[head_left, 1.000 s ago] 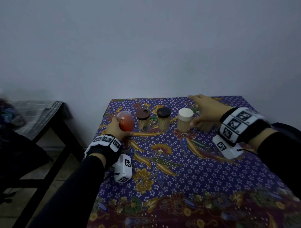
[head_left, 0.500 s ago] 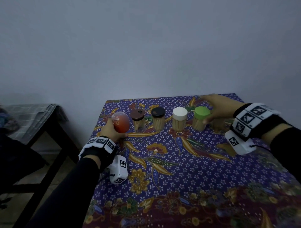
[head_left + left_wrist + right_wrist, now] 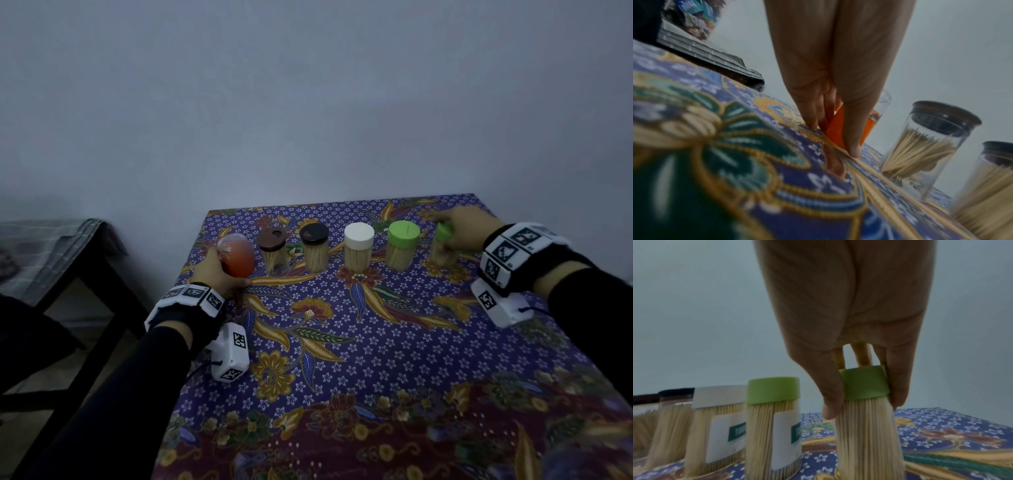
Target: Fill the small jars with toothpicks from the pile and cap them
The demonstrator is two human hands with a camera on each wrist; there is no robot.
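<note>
At the far left stands a dark side table (image 3: pixel 85 274) with a grey checked cloth (image 3: pixel 51 246) draped over it, apart from the main table, which is covered by a blue floral tablecloth (image 3: pixel 376 342). On the left edge of that cloth the left hand (image 3: pixel 219 274) grips an orange jar (image 3: pixel 238 255), fingers and thumb curled round its lower part; the jar leans, and the left wrist view shows its base edge against the cloth. To its right runs a row of upright jars packed with toothpicks: a brown-lidded jar (image 3: pixel 274 250), just beside the orange one, then a black-lidded jar (image 3: pixel 315 246), a white-lidded jar (image 3: pixel 359 248) and a green-lidded jar (image 3: pixel 402 245), each slightly apart from the next. Further right, the right hand (image 3: pixel 466 231) holds a second green-lidded jar (image 3: pixel 865 410) of toothpicks, thumb on one side and fingers on the other, clasping it at the lid and just below. Whether its base touches the cloth cannot be told.
</note>
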